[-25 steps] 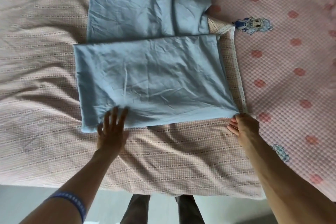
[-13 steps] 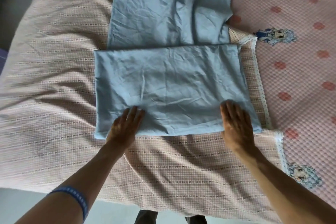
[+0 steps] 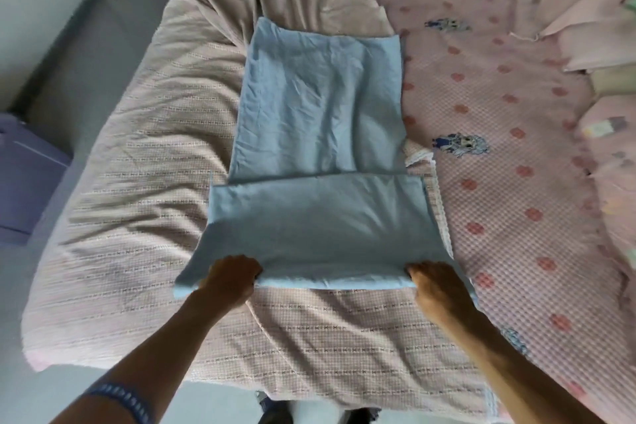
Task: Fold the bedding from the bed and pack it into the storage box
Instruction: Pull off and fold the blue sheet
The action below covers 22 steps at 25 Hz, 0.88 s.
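Change since half a second ago: both hands lay flat on the near part of the blue sheet [image 3: 316, 155]; both now grip its near folded edge, and that edge looks lifted off the beige blanket [image 3: 137, 155].

Left hand [image 3: 230, 280]: fingers curled under the edge, thumb side on top, holding the sheet near its left corner.

Sheet: lies mid-bed on the beige blanket, near section already doubled, far section a single flat layer running away from the person.

Right hand [image 3: 435, 286]: fingers curled around the same edge near the right corner; the fingertips are hidden under the cloth.

Judgement: smoothing is done; the next fold, carrying the doubled part forward over the far section, seems to be starting.

Pink bedspread [image 3: 516, 182] lies to the right, still unfolded.

Containers: no storage box identifiable. A purple object [image 3: 24, 179] sits at the far left; cannot tell what it is or holds.
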### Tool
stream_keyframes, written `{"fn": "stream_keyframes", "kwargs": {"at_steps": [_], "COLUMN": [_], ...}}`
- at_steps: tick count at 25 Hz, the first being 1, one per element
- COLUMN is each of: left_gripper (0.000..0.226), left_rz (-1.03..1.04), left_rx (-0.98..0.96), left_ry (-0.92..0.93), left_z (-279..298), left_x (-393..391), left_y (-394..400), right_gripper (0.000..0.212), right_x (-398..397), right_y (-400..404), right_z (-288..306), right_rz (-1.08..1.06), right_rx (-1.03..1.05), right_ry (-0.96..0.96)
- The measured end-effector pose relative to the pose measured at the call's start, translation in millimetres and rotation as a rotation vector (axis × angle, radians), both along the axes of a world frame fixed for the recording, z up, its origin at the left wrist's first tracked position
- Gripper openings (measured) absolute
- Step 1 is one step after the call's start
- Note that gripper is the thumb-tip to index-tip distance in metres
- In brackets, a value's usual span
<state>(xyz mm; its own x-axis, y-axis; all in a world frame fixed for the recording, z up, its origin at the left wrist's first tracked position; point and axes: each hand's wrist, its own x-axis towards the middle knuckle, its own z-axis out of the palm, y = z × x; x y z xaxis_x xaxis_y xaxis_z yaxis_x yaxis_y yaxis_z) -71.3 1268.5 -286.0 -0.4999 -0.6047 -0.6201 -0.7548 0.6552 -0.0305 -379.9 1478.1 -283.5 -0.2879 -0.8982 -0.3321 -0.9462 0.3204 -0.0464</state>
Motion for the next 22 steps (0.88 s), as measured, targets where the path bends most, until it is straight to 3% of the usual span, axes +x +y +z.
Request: {"fn": "stream_keyframes", "kwargs": {"at_steps": [5,9,13,18,22], "left_gripper": [0.034,0.033,0.032,0.037,0.03], "left_rz": [-0.153,-0.204,-0.165,0.022,0.186], "left_rx": [0.263,0.454,0.422,0.041,-0.091], "left_ry": [-0.145,-0.302,-0.274,0.001,0.124], "left_z": [89.3,116.7,130.2,133.9,120.6], "left_x": [11.6,30.7,22.6,-18.5,-53.1], "left_y": [68.4,98.0,81.1,-5.6,-67.6], "right_gripper": [0.037,0.032,0.033,0.032,0.029], "right_x": [24.9,51.4,35.0,-20.2,-62.7], "right_y": [66.9,116.4,92.2,0.3,-69.6], "right_z": [88.1,120.0,137.6,141.7,112.5], "right_rz": [-0.071,-0.099,-0.139,-0.235,-0.262], "right_rx": [0.51,0.701,0.664,0.362,0.242], "right_ry": [-0.114,-0.238,-0.261,-0.115,-0.069]}}
